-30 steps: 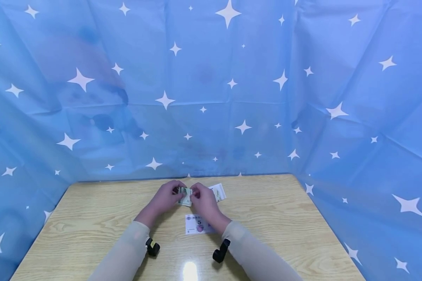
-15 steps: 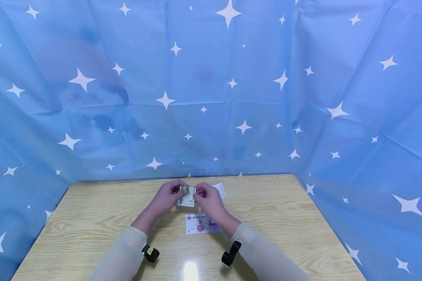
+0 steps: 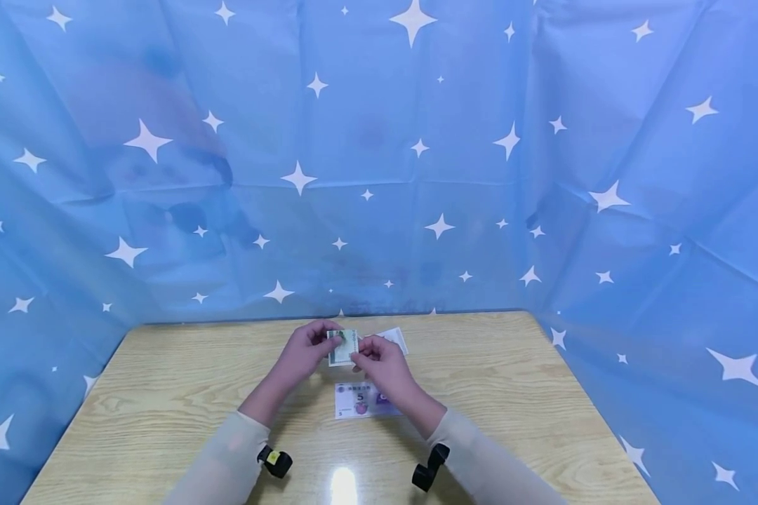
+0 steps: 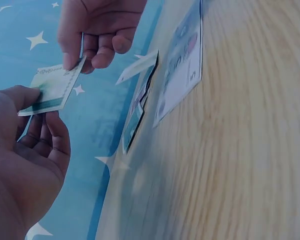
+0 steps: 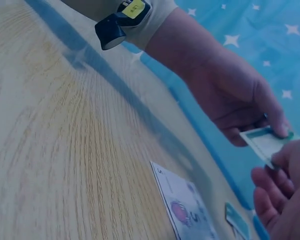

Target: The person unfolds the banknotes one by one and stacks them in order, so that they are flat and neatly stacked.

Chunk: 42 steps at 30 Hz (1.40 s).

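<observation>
Both hands pinch a small green paper note [image 3: 343,355], which they hold above the table near its far edge. My left hand [image 3: 304,352] has its thumb on the note's face and its fingers curled behind. On the opposite edge, my right hand [image 3: 385,366] grips the note between thumb and fingers, as the left wrist view also shows. Below the right forearm lies a purple-and-white note [image 3: 349,403] printed with a 5, partly covered by that arm in the head view. A whitish paper piece [image 3: 396,339] lies behind the right hand, which hides part of it.
A light wood-grain table [image 3: 183,393] spreads under the arms. Behind and beside it hangs a blue cloth [image 3: 366,252] with white stars. Each wrist carries a small black camera. Low in the right wrist view, a greenish paper [image 5: 237,221] lies past the purple note.
The green note has shifted right and slightly up, and more of its face shows between the hands. My right hand and forearm have moved right, uncovering more of the purple note.
</observation>
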### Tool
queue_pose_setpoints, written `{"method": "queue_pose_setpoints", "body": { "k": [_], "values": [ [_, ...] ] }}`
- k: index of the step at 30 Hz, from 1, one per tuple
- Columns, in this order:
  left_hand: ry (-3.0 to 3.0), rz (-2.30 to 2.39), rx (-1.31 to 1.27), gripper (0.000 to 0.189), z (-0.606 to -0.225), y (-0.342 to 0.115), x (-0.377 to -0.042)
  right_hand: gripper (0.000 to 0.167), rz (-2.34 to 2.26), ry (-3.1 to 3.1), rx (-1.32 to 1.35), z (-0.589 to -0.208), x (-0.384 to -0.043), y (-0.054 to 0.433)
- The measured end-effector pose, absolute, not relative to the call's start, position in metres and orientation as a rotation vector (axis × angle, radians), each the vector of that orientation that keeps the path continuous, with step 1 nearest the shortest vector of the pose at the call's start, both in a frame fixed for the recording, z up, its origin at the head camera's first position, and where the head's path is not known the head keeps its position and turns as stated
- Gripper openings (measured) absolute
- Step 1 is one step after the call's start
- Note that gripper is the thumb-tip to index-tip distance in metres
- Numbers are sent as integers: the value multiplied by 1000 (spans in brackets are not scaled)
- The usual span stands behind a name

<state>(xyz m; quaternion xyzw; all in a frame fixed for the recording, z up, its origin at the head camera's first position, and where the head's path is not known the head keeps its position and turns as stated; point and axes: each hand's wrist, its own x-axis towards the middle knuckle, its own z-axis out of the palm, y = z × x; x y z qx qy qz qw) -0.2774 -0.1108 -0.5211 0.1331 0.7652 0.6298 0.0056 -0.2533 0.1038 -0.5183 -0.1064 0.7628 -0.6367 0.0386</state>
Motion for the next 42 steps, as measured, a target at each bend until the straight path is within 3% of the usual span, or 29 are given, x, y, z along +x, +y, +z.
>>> {"method": "queue_pose_setpoints", "body": {
  "k": [17, 29, 42],
  "values": [
    [2278, 2021, 384, 16, -527, -100, -268, 9, -2051, 2370, -266, -514, -257, 121],
    [2274, 1978, 501, 28, -529, -95, -261, 7, -1929, 2410, -456, -511, -264, 138],
    [2359, 1980, 472, 16, -527, -87, -256, 11, -1863, 2419, -469, -509, -259, 140]
  ]
}}
